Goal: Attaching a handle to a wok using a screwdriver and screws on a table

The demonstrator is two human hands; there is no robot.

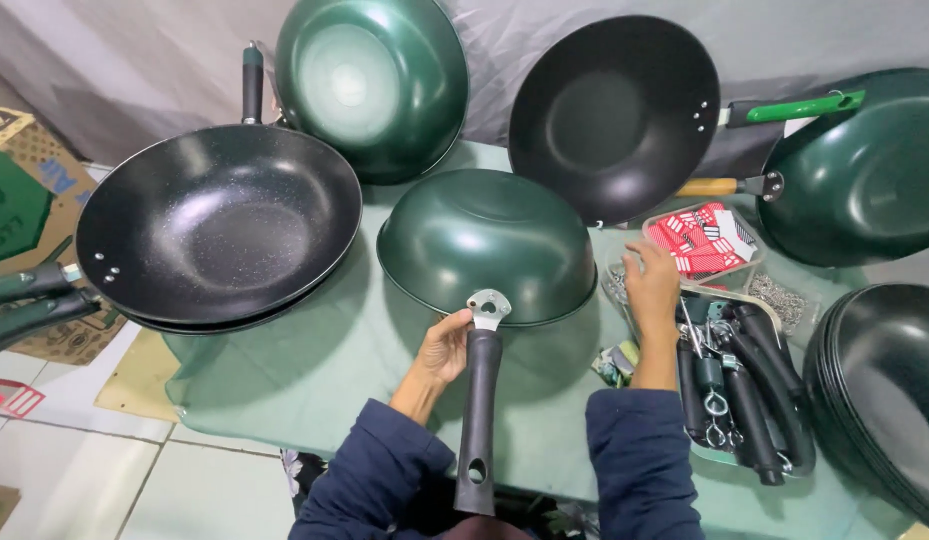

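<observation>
The left hand [446, 345] has its fingers clamped on a black handle [477, 415], whose bracket touches the overturned green wok [484, 245] just beyond. The right hand [651, 285], fingers slightly apart, reaches a clear tray [654, 222] of red packets [699, 240] on the green surface [314, 360].

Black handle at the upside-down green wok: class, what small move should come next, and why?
Probably the right hand picks a fastener from the clear tray. The left hand holds the black handle with its metal bracket against the green wok rim, and no fastener shows in the bracket.
</observation>
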